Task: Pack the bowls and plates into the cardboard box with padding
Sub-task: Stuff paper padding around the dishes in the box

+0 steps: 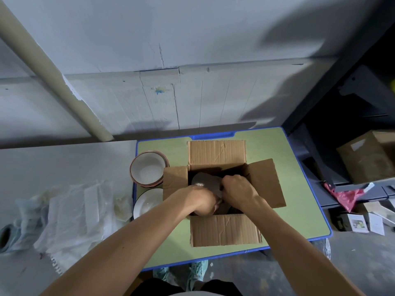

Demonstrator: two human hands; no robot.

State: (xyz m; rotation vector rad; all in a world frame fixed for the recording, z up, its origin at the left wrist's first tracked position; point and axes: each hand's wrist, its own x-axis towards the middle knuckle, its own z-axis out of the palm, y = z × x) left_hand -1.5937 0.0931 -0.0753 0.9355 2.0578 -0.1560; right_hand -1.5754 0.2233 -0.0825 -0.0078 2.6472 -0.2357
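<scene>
Both hands reach down into the cardboard box (224, 230). The right hand (237, 189) curls onto the grey padding (204, 180); the left hand (203, 202) hides its fingers, so I cannot tell its grip. The stacked bowls (147, 170) and the plate (147, 202) sit just left of the box, nearer the left hand, on the green tabletop (299, 210) by a wall.

Box mouth is pretty jammed: left grip (203, 199) and right grip (237, 186) are both down in the cardboard box (224, 229), and grey padding (205, 180) fills most of the gap. The left flap (175, 182) sticks out right against the bowls (147, 169), with the plate (147, 201) just beside. There's open counter (299, 210) past the right flap (267, 184) and along the near edge.
</scene>
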